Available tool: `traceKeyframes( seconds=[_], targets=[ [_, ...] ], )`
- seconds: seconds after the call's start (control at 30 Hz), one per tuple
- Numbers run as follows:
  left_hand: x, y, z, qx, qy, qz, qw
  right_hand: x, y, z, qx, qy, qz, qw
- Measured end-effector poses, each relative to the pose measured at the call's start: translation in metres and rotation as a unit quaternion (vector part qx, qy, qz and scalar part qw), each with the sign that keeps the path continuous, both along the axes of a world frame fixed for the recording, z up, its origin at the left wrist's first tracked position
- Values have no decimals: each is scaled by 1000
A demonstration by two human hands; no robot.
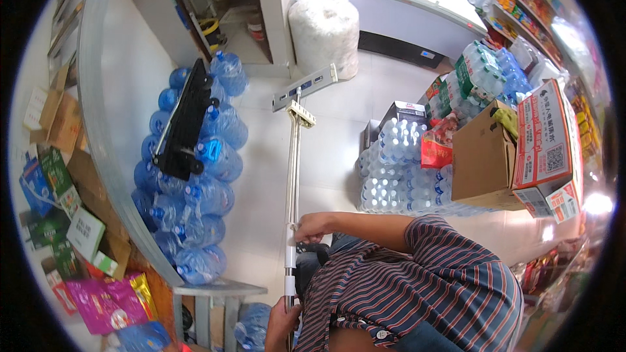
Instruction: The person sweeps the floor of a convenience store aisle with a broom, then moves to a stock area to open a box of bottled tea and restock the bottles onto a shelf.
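My right hand (pixel 313 227) is closed around the white sleeve of a long mop pole (pixel 290 249). Lower on the same pole, near the bottom edge, my left hand (pixel 283 320) grips the metal part. The pole runs up the picture, with thin rods along its upper part, to a cream plastic squeezer frame (pixel 302 115). Beyond it is a flat grey mop head plate (pixel 308 87), tilted above the pale tiled floor (pixel 337 151). Part of my left fingers is hidden behind the pole.
Large blue water bottles (pixel 212 195) line the left, with a black wheeled platform cart (pixel 183 127) on them. A stuffed white sack (pixel 325 29) stands ahead by a chest freezer (pixel 406 19). Packs of bottled water (pixel 406 176) and cardboard boxes (pixel 481 156) are stacked right.
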State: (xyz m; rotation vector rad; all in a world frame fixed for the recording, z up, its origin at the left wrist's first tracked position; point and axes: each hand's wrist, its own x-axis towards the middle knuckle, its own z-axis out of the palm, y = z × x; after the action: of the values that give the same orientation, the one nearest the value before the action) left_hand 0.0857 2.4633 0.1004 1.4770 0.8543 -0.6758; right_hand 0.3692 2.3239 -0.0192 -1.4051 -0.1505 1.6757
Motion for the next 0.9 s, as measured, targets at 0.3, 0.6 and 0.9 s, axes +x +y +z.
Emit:
traceKeyframes(
  seconds=[0.3,0.6,0.9],
  targets=[
    [29,107,-28,77,-38,-134,987,155,14,-24,30,75,-470,879],
    [148,133,37,131,16,-218,967,345,44,-38,103,59,-560,820],
    [349,115,14,192,22,-200,961,317,122,-50,156,123,-574,794]
  ],
)
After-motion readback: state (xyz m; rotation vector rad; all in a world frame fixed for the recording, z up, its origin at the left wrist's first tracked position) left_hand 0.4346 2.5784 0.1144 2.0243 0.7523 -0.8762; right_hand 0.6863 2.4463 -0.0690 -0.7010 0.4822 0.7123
